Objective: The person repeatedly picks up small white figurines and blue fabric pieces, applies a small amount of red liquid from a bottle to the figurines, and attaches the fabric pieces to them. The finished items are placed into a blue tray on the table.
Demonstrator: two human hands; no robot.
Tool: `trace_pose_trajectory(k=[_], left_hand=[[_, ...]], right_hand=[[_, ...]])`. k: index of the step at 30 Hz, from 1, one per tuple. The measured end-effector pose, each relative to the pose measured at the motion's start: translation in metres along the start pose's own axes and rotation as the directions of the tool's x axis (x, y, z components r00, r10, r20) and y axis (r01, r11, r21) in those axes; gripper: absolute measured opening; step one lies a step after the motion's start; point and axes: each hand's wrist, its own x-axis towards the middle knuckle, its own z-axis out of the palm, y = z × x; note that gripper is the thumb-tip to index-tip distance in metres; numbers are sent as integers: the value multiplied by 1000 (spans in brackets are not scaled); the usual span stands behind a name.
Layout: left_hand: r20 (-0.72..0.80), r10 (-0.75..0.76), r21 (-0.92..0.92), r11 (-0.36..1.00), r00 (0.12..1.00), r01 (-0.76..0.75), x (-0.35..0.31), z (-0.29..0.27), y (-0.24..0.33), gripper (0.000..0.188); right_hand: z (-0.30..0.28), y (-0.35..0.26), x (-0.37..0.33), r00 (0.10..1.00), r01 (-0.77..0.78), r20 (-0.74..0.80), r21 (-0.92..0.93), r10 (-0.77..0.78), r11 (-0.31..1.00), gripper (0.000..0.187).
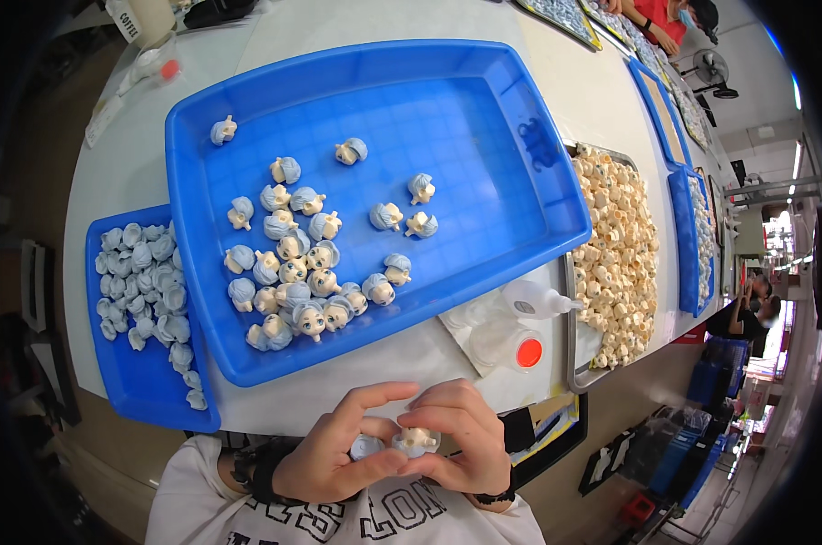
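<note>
Close to my body, just off the table's near edge, my two hands meet around small toy parts. My right hand [470, 438] pinches a cream doll head [417, 440] with pale blue hair on its lower side. My left hand [334, 454] is closed, its thumb against that head, and a loose pale blue hair piece [366, 446] sits within its fingers. Beyond them lies a large blue tray [465, 118] with several blue-haired doll heads [309, 320], mostly gathered at its near left. Some of these show painted faces.
A smaller blue tray [147, 386] at left holds pale blue hair pieces [138, 272]. To the right, a metal tray [574, 363] is heaped with cream head parts [615, 263]. A white squeeze bottle [538, 300] and a clear bottle with a red-orange cap [529, 352] stand between. Another person [660, 23] sits far right.
</note>
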Motion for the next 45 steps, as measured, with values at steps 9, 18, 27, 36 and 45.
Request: trace_pose_trajectory(k=[9, 18, 27, 36, 45], left_hand=[[-126, 100, 43, 995, 987, -95, -13, -13, 0, 55], [-412, 519, -67, 803, 749, -593, -39, 5, -22, 37], [-270, 514, -7, 844, 814, -536, -27, -8, -18, 52], [-59, 425, 131, 900, 903, -415, -18, -10, -8, 46], [-66, 264, 159, 955, 962, -251, -8, -6, -8, 47]], right_hand=[[16, -4, 18, 993, 65, -84, -156, -79, 986, 38], [55, -8, 70, 978, 38, -171, -413, -118, 910, 43], [10, -33, 21, 964, 94, -194, -392, -182, 915, 46], [-141, 44, -89, 388, -846, -895, -251, 222, 470, 24], [-134, 60, -87, 478, -842, -860, -390, 180, 372, 23]])
